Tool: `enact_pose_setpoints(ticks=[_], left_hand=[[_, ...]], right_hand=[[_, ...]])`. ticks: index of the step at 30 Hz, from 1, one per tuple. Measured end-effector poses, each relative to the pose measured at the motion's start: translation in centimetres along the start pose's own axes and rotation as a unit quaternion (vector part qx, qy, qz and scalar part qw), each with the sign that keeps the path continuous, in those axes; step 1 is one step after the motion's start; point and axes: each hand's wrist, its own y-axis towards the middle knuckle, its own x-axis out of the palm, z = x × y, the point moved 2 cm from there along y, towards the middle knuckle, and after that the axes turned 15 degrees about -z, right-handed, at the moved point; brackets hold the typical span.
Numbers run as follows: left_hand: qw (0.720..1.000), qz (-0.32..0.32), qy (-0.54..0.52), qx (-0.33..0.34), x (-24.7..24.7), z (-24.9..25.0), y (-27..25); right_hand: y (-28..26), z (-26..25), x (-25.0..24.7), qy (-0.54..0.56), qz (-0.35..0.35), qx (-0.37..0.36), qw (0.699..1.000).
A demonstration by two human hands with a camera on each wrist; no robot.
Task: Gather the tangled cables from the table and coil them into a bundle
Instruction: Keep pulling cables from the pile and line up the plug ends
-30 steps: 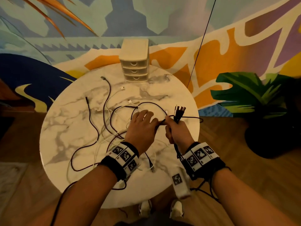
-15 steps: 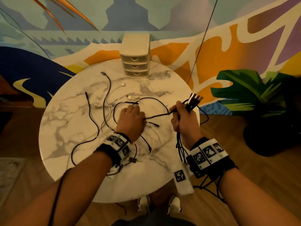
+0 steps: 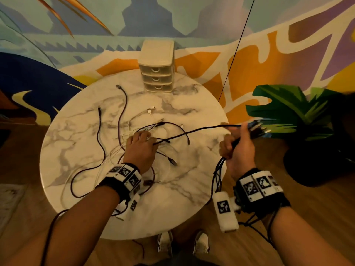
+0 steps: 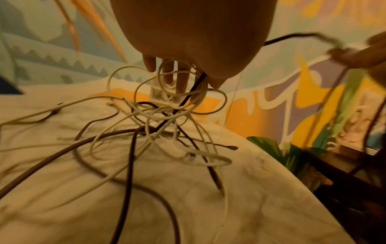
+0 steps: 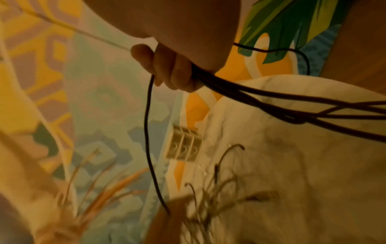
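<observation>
Black, brown and white cables [image 3: 119, 120] lie tangled on the round marble table [image 3: 76, 150]. My left hand [image 3: 143, 140] rests on the middle of the tangle, fingers pointing down into white loops [image 4: 167, 85]. It pinches one black cable [image 4: 196, 85] between thumb and fingers. That black cable [image 3: 197, 129] runs nearly taut to my right hand [image 3: 238, 148], which is beyond the table's right edge. The right hand grips a bundle of black cables [image 5: 229, 89], its connector ends [image 3: 258, 129] sticking out past the fingers. The bundle's strands [image 3: 218, 173] hang below the fist.
A small cream three-drawer unit [image 3: 156, 68] stands at the table's far edge by the painted wall. A dark pot [image 3: 317, 162] with green leaves [image 3: 284, 106] sits on the wooden floor to the right. My shoes [image 3: 165, 244] show under the table's near edge.
My right hand has swung right, off the table's edge, drawing the black cable out through my left hand. The left hand has shifted left and settled on the tangle.
</observation>
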Motion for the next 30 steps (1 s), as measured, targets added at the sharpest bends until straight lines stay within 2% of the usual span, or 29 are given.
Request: enact_pose_setpoints(ticks=[2,4,7,10,15,17,20,22,23,25,28,30], left_hand=[[0.999,0.030,0.019,0.016,-0.7,1.6,-0.6],[0.996,0.059,0.046,0.042,-0.8,3.4,-1.4],[0.993,0.061,0.069,0.077,-0.4,5.4,-2.8],[0.992,0.064,0.075,0.073,-0.4,5.0,-3.4],[0.975,0.192,0.086,0.075,-5.5,2.8,-0.5],[0.980,0.169,0.095,0.043,-5.2,1.5,0.3],[0.995,0.033,0.089,0.014,-1.7,-0.7,0.3],[0.998,-0.041,0.049,-0.003,-0.2,-1.6,0.3],[0.999,-0.046,0.015,-0.012,-0.2,-1.8,0.2],[0.999,-0.004,-0.050,-0.009,-0.9,-1.5,-0.6],[0.979,0.114,-0.163,0.040,-1.3,-0.1,-3.9],[0.959,0.087,-0.263,0.058,-0.7,2.3,-6.1]], right_hand=[[-0.8,2.4,0.8,-0.061,-0.036,0.055,0.996],[-1.3,4.9,2.0,-0.148,-0.087,0.104,0.980],[-1.3,7.1,2.9,-0.229,-0.126,0.141,0.955],[-0.9,6.9,3.0,-0.280,-0.131,0.125,0.943],[-1.3,3.1,4.8,-0.232,-0.164,0.042,0.958],[-1.0,1.3,5.2,-0.165,-0.155,0.019,0.974],[-0.5,-0.3,4.2,-0.102,-0.132,0.020,0.986],[-0.7,0.0,2.7,-0.108,-0.118,0.040,0.986],[-0.8,0.3,2.0,-0.112,-0.108,0.050,0.987],[-1.0,1.0,0.8,-0.111,-0.087,0.070,0.988],[-1.3,1.5,0.3,-0.111,-0.078,0.083,0.987],[-1.5,1.7,0.7,-0.119,-0.086,0.085,0.986]])
